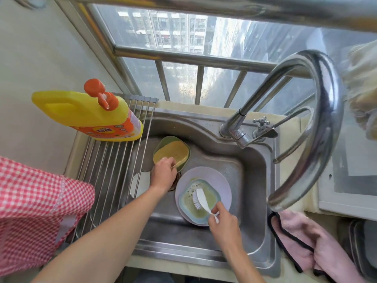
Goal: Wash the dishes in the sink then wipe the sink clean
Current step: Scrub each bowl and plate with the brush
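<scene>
In the stainless-steel sink [253, 160], our right hand [223, 223] grips the white plastic dish brush [201, 198] over a soiled teal square dish [212, 201]; our left hand [162, 173] pinches the yellow rounded bowl [169, 153].

One head-worn camera looks steeply down, close above the sink [255, 160].

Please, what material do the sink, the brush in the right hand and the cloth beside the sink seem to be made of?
Sink: likely stainless steel, brushed grey with dull reflections.
Brush, gripped by the right hand: probably plastic, smooth white handle with pale bristles.
Cloth: soft fabric, perhaps microfibre, fuzzy pink with black edging.
</scene>
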Tool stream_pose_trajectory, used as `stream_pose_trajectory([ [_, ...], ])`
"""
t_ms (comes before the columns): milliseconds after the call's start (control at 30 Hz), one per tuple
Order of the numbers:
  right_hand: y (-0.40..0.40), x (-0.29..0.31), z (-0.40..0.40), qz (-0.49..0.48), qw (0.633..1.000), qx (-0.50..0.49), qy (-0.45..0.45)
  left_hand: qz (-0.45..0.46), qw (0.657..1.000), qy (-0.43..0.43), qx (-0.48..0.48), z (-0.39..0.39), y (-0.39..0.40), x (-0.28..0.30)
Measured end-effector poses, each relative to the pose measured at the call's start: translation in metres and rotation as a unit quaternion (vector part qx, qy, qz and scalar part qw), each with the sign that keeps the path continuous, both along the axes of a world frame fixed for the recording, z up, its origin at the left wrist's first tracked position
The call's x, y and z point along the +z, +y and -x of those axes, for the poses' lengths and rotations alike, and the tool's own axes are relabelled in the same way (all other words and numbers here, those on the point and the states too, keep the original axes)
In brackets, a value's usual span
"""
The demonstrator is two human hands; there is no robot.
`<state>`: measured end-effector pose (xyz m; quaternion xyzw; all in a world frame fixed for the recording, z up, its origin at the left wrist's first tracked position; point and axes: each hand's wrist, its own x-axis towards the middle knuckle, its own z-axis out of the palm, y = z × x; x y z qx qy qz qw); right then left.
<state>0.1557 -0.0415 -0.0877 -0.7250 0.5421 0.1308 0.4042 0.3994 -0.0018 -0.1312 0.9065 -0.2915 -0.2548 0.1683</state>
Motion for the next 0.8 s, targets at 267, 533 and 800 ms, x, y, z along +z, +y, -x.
stream_pose_trajectory([
  [267, 0.011, -0.006, 0.012, 0.012, 1.000, -0.026, -0.010, -0.078, 0.993, 0.084, -0.031, 0.001, -0.018, -0.028],
  [533, 0.014, 0.005, 0.006, 0.048, 0.999, -0.023, 0.011, -0.065, 0.995, 0.040, 0.058, 0.067, 0.017, -0.021],
  [800, 0.006, 0.007, -0.002, 0.075, 0.995, -0.008, 0.063, -0.185, 0.922, 0.187, 0.286, 0.093, 0.029, -0.035],
])
